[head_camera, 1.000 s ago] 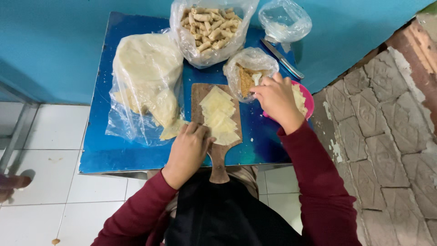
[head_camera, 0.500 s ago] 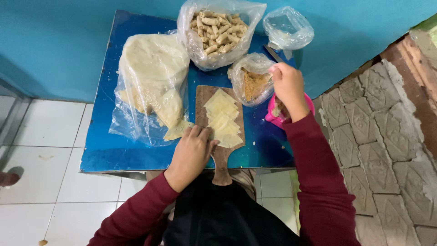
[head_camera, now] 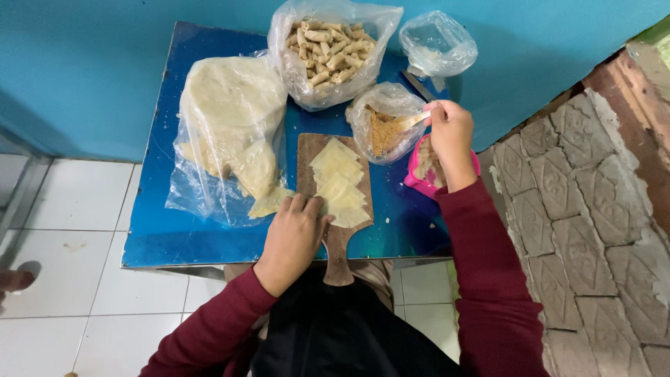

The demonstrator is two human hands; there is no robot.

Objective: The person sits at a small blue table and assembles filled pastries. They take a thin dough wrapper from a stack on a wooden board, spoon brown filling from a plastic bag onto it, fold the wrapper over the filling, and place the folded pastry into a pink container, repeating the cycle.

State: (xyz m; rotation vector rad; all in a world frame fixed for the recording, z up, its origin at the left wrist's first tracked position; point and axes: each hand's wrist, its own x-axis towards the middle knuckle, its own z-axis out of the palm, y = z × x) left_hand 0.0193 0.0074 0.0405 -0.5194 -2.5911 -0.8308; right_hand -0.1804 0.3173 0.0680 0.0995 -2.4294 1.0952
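At the bottom of the frame sit the person's dark red sleeves. Just above them, near the middle, the left hand (head_camera: 292,237) lies flat and open, fingers spread a little. It holds nothing. Its fingertips rest on the low left edge of the wooden board (head_camera: 333,202) and touch the pile of thin pale dough squares (head_camera: 338,183) lying on it. The board's handle pokes down off the edge of the blue table (head_camera: 160,230).

To the right, a bit higher, the right hand (head_camera: 450,139) is curled closed around a small pale spoon (head_camera: 413,120). This hand hovers over a pink bowl (head_camera: 419,183) at the table's right edge. The spoon's tip pokes into an open plastic bag of brown crumbly filling (head_camera: 382,129), just right of the board's top.

On the left side of the table is a big clear bag of flat dough sheets (head_camera: 227,119).

At the top middle sits a bag full of little rolled-up snacks (head_camera: 328,49). At the top right is a nearly empty clear bag (head_camera: 438,43). Behind it all is a blue wall (head_camera: 84,63).
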